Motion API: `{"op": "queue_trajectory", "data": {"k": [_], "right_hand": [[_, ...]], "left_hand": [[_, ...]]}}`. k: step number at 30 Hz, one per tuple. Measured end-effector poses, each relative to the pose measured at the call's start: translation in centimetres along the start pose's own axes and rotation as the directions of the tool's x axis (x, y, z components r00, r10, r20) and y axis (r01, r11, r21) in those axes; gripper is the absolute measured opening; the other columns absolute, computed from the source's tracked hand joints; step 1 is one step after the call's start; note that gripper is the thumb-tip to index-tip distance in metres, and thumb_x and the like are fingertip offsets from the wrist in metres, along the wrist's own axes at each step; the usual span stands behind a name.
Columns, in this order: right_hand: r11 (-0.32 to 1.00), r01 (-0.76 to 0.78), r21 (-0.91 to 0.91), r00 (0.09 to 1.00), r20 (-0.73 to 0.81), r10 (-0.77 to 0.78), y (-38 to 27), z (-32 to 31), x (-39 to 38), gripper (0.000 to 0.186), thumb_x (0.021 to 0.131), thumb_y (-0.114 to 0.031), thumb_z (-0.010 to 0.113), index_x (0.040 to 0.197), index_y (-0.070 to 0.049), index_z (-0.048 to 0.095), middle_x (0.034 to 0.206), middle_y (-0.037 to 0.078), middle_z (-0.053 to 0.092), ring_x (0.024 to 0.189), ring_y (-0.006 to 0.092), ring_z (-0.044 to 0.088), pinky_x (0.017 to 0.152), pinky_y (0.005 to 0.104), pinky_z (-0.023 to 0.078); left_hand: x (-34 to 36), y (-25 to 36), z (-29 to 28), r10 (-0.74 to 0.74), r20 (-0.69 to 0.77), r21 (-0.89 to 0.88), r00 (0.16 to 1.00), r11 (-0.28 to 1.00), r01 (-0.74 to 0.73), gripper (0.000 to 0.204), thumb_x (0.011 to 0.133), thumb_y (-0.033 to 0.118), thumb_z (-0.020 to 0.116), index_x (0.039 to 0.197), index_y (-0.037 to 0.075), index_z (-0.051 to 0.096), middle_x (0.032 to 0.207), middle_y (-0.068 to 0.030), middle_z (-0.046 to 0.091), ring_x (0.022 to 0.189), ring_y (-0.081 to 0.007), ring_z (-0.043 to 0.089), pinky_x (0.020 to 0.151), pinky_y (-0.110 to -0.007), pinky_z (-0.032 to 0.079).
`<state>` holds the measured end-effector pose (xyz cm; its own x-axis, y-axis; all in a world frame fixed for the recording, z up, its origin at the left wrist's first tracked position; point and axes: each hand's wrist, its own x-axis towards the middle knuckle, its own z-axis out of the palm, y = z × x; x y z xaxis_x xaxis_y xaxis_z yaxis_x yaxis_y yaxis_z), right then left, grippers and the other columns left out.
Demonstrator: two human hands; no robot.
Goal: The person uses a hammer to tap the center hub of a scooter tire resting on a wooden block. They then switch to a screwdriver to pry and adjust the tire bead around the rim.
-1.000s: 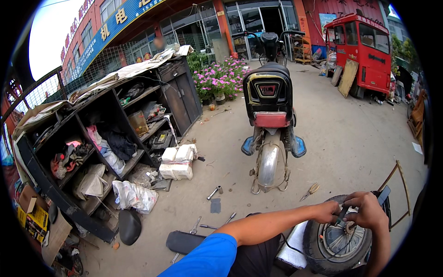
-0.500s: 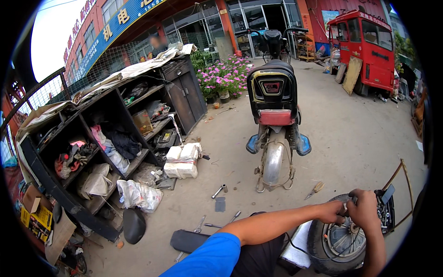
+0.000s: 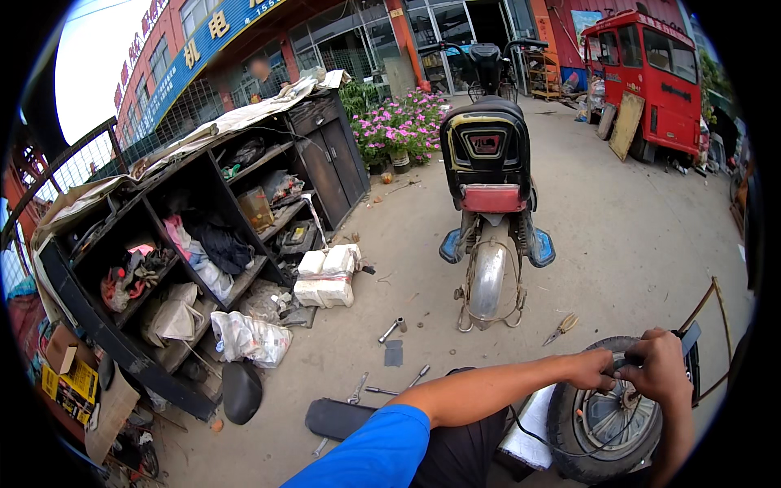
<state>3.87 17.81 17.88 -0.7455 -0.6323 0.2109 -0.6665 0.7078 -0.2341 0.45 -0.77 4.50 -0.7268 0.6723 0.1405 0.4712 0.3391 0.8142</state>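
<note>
A scooter wheel with a black tyre [image 3: 567, 435] and a grey metal hub [image 3: 604, 420] lies at the lower right. My left hand [image 3: 592, 370] reaches across over the hub, its fingers curled and pinched near the axle. Close beside it, my right hand [image 3: 661, 366] bends down with thumb and fingers closed in. Whatever sits between the fingertips is too small and covered to name. A black cable [image 3: 533, 439] loops from the axle across the tyre. Under the wheel's left side is a white-topped box [image 3: 529, 431].
Pliers [image 3: 561, 328], a socket wrench [image 3: 391, 330], spanners [image 3: 358, 389] and a dark flat pad [image 3: 338, 417] lie on the ground. Ahead stands a scooter [image 3: 485, 154] without its rear wheel. Black shelves [image 3: 183, 398] line the left; a red vehicle [image 3: 667, 89] is far right.
Both hands have shifted slightly over the hub, and my right hand's fingers are drawn closer to the left. The whole view has moved a little.
</note>
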Motion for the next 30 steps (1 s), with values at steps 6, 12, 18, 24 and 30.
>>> {"op": "queue_trajectory", "data": {"k": [6, 12, 18, 24, 30], "right_hand": [[0.988, -0.072, -0.134, 0.967, -0.254, 0.036, -0.2, 3.2, 0.3, 0.038, 0.064, -0.024, 0.083, 0.091, 0.002, 0.076, 0.070, 0.022, 0.066, 0.074, 0.0409, 0.065, 0.068, 0.0465, 0.052], [0.987, -0.146, 0.065, 0.945, -0.286, 0.158, 0.6, 4.7, 0.6, 0.032, 0.072, -0.016, 0.076, 0.096, 0.004, 0.074, 0.071, 0.026, 0.066, 0.070, 0.0408, 0.066, 0.069, 0.0456, 0.052], [0.987, -0.038, 0.154, 0.999, -0.033, 0.043, -0.2, -0.4, 0.3, 0.034, 0.068, -0.002, 0.072, 0.102, 0.001, 0.076, 0.102, 0.023, 0.072, 0.093, 0.0380, 0.070, 0.081, 0.0417, 0.056], [0.970, 0.128, 0.207, 0.983, 0.100, -0.151, 0.2, -1.2, -0.1, 0.042, 0.058, 0.005, 0.074, 0.100, 0.002, 0.075, 0.114, 0.018, 0.072, 0.101, 0.0373, 0.071, 0.090, 0.0403, 0.058], [0.988, 0.008, 0.154, 1.000, -0.003, -0.008, 0.3, 0.0, -0.1, 0.040, 0.052, -0.005, 0.085, 0.091, 0.000, 0.078, 0.089, 0.018, 0.072, 0.083, 0.0373, 0.070, 0.074, 0.0438, 0.055]], "left_hand": [[0.4, -1.8, 1.0, 0.086, -0.055, -0.129, 0.995, 0.987, -0.093, 0.017, 0.084, 0.012, 0.069, 0.088, -0.004, 0.068, 0.078, -0.0156, 0.071, 0.071, -0.0225, 0.066, 0.069, -0.038, 0.051], [1.3, -2.9, 1.3, 0.129, -0.023, -0.060, 0.991, 0.990, -0.130, 0.018, 0.081, 0.011, 0.069, 0.090, -0.004, 0.069, 0.077, -0.0143, 0.071, 0.072, -0.0232, 0.067, 0.070, -0.038, 0.052], [0.1, -0.4, 0.3, 0.067, -0.037, -0.044, 0.997, 0.997, -0.068, 0.019, 0.081, 0.017, 0.069, 0.078, -0.002, 0.072, 0.070, -0.0151, 0.069, 0.066, -0.0270, 0.067, 0.064, -0.041, 0.050], [0.2, -0.7, 0.4, 0.084, -0.044, -0.039, 0.996, 0.996, -0.085, 0.020, 0.080, 0.019, 0.070, 0.080, -0.001, 0.073, 0.071, -0.0165, 0.070, 0.067, -0.0291, 0.067, 0.064, -0.042, 0.050], [0.1, 0.2, -0.1, -0.015, -0.009, 0.099, 1.000, 0.995, 0.016, 0.021, 0.083, 0.021, 0.073, 0.082, 0.000, 0.072, 0.074, -0.0158, 0.071, 0.069, -0.0300, 0.067, 0.067, -0.041, 0.051]]}}
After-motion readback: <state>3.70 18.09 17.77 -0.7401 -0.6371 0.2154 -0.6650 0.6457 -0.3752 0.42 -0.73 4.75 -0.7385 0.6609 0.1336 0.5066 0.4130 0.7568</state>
